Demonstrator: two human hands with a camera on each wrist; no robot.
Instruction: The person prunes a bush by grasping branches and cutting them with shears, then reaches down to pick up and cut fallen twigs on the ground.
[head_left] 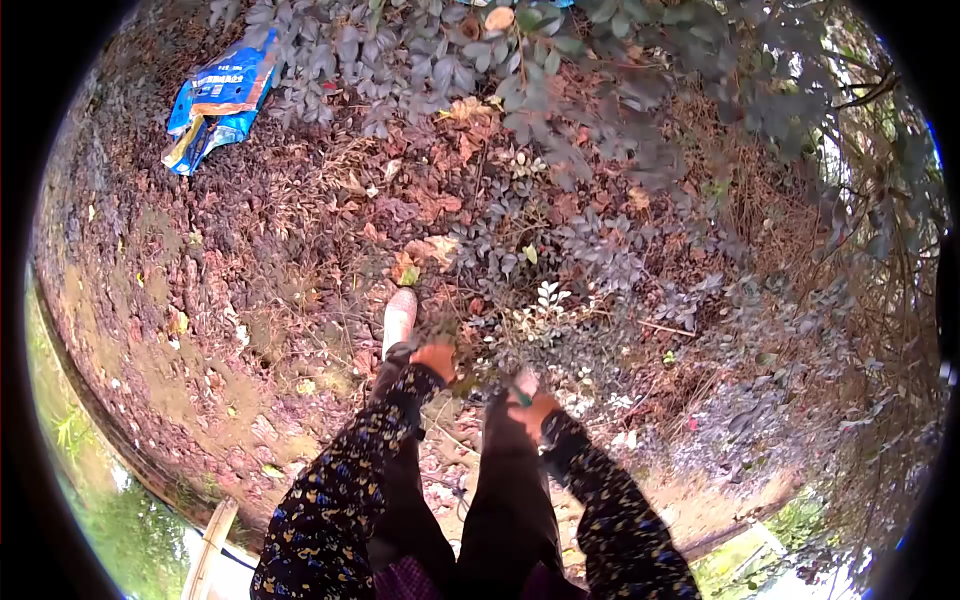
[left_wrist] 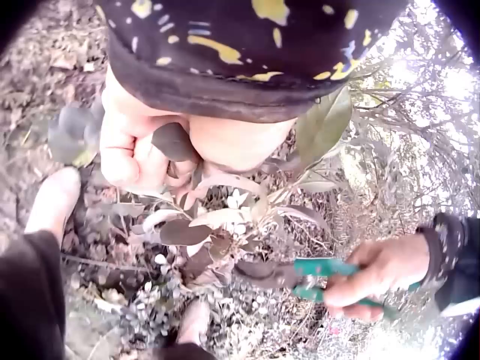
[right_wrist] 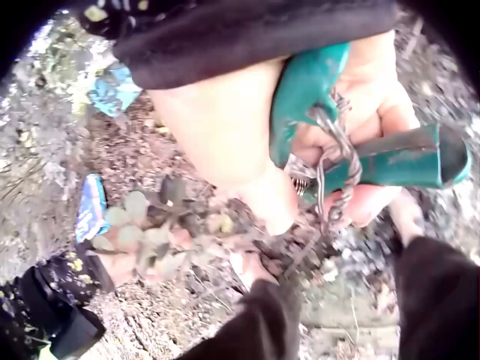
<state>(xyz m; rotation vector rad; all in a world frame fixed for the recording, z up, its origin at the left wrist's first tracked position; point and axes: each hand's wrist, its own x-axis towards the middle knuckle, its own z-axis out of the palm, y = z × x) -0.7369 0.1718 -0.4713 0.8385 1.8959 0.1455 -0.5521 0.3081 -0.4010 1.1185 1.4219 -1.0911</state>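
Note:
Green-handled pruning shears [left_wrist: 315, 268] are gripped by the right hand [left_wrist: 379, 274], its fingers curled round the handles [right_wrist: 397, 159]. A twisted wire loop [right_wrist: 346, 169] hangs at the handles. The left hand [left_wrist: 180, 142] has curled fingers round a leafy sprig [left_wrist: 217, 225], whose leaves [right_wrist: 150, 232] also show in the right wrist view. The shears' dark blades lie beside the sprig's leaves; whether they touch cannot be told. In the head view the left hand [head_left: 435, 360] and right hand [head_left: 535, 408] are low, before the legs, both blurred.
A blue plastic bag [head_left: 225, 95] lies on leaf litter at the upper left. Bushes [head_left: 620, 60] overhang the top and right. Low pale-leaved plants [head_left: 550, 300] grow ahead of the feet. One shoe [head_left: 399, 318] is forward on the ground. A pale kerb [head_left: 210, 550] shows at the lower left.

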